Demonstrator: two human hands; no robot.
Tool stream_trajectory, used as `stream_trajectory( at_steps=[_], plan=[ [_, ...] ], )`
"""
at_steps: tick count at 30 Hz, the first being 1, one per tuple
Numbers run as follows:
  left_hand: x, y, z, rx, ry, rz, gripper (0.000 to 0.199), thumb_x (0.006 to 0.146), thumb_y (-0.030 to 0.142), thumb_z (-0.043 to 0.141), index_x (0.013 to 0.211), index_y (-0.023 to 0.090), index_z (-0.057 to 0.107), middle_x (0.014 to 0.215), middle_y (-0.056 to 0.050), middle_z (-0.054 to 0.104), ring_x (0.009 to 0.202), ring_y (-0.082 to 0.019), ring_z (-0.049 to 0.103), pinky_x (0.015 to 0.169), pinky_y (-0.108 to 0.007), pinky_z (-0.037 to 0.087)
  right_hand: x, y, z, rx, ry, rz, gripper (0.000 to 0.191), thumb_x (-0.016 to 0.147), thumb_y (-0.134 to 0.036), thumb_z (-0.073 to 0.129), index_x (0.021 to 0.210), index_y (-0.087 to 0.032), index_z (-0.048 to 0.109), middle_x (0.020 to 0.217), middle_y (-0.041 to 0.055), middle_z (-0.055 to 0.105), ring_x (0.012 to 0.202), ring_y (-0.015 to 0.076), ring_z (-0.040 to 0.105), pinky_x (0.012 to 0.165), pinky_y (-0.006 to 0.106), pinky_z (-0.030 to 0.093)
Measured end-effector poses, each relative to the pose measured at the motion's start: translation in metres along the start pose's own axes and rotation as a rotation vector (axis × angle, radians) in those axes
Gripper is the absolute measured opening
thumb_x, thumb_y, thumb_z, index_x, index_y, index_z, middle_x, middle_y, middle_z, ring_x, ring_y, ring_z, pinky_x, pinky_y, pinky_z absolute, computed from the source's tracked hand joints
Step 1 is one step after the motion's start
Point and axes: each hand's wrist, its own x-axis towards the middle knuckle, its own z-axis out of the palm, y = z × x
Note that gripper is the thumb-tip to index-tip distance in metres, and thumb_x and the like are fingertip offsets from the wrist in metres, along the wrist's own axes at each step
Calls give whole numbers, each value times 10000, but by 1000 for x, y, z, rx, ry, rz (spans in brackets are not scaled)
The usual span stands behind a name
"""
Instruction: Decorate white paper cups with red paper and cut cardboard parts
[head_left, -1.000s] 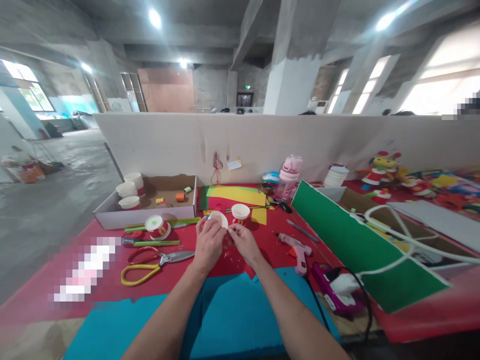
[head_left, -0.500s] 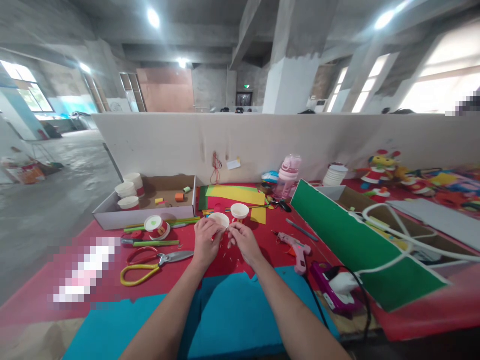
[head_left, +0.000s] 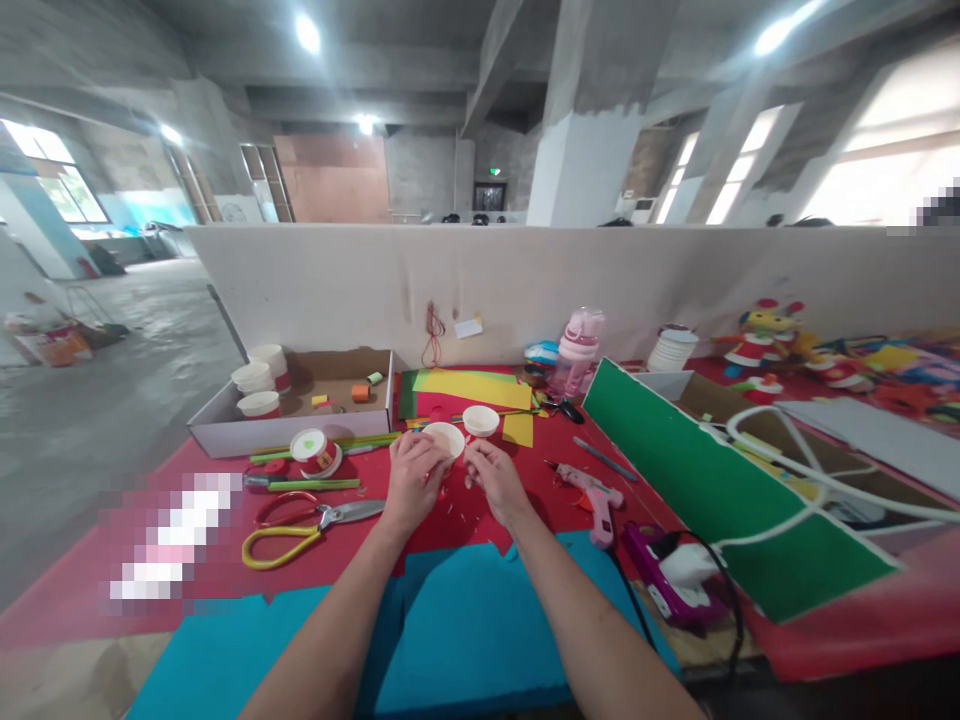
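Observation:
My left hand (head_left: 414,478) is wrapped round a white paper cup (head_left: 448,440), whose open mouth tilts toward me. Just right of its rim, my right hand (head_left: 493,480) is closed in a pinch; anything between the fingertips is too small to make out. A second paper cup (head_left: 481,421) stands behind my right hand. Small pale scraps (head_left: 459,518) lie on the red tabletop below the hands. Large scissors (head_left: 315,528) with red and yellow handles lie left of my left hand.
A pink glue gun (head_left: 595,498) lies at right, near a purple power strip (head_left: 675,590). A green board (head_left: 720,485) leans there by a box. At left are a cardboard box (head_left: 225,428) with cups and an upturned cup (head_left: 315,455). Blue cloth (head_left: 465,630) covers the front edge.
My right hand has moved slightly right, away from the cup's rim, opening a gap between the two hands. My left hand keeps hold of the cup.

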Motion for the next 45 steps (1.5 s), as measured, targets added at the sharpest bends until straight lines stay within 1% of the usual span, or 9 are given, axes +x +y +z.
stream_trajectory(
  at_steps=[3, 9, 12, 15, 20, 27, 34, 41, 45],
  plan=[
    [0, -3, -1, -210, 46, -122, 76, 800, 266, 614, 771, 228, 673, 834, -50, 656, 966, -234, 514, 905, -374, 356, 3, 0, -4, 9, 76, -25, 219, 763, -391, 599, 680, -192, 561, 554, -61, 451, 450, 73, 374, 468, 217, 385],
    [-2, -10, -4, -992, 55, -593, 185, 772, 343, 658, 784, 176, 578, 701, 10, 566, 638, -113, 507, 618, -218, 393, 5, -2, -10, -122, 127, -123, 246, 733, -421, 662, 761, -182, 612, 690, -15, 572, 555, 103, 481, 541, 239, 415],
    [-1, -9, -8, -1220, 11, -649, 198, 736, 296, 703, 767, 160, 563, 687, 17, 553, 613, -90, 506, 595, -191, 389, 2, -5, -9, -162, 100, -145, 249, 776, -428, 633, 752, -180, 617, 628, -22, 547, 547, 101, 476, 528, 226, 387],
    [0, -6, -9, -1302, -39, -648, 189, 734, 271, 706, 755, 154, 559, 683, 15, 554, 606, -86, 508, 589, -187, 395, -1, -9, -7, -88, -39, -76, 276, 800, -433, 607, 959, -208, 627, 663, -26, 559, 525, 93, 454, 475, 211, 356],
    [-1, -5, -9, -1199, -118, -615, 176, 788, 322, 653, 848, 167, 597, 773, -12, 599, 673, -115, 550, 639, -222, 429, -4, -10, -6, -118, -160, -23, 231, 784, -415, 631, 802, -184, 627, 541, -55, 461, 427, 67, 363, 408, 205, 256],
    [-2, -14, -7, -774, -160, -443, 197, 768, 351, 665, 821, 163, 636, 925, -54, 620, 906, -185, 556, 803, -270, 426, -3, -7, -4, -260, -179, -119, 212, 778, -390, 641, 794, -180, 661, 571, -30, 544, 476, 90, 452, 490, 225, 352],
    [-2, -13, -2, -606, -170, -373, 178, 797, 330, 620, 768, 168, 552, 764, -11, 561, 764, -141, 515, 715, -240, 399, -3, -4, -1, -228, -137, -101, 223, 772, -400, 647, 834, -186, 646, 666, -21, 567, 478, 74, 396, 445, 210, 307],
    [-1, -9, -2, -505, -198, -313, 170, 821, 327, 576, 763, 173, 532, 732, -5, 527, 723, -139, 477, 681, -247, 380, -5, -7, 3, -320, -92, -179, 184, 763, -368, 645, 780, -186, 632, 758, 6, 614, 651, 125, 534, 581, 233, 403],
    [-1, -6, 1, -439, -199, -242, 143, 827, 304, 563, 771, 175, 535, 770, -11, 530, 752, -144, 481, 717, -256, 376, -6, -4, 5, -128, -51, -34, 212, 710, -373, 682, 708, -188, 579, 599, -41, 510, 481, 73, 395, 440, 200, 281]
  ],
)
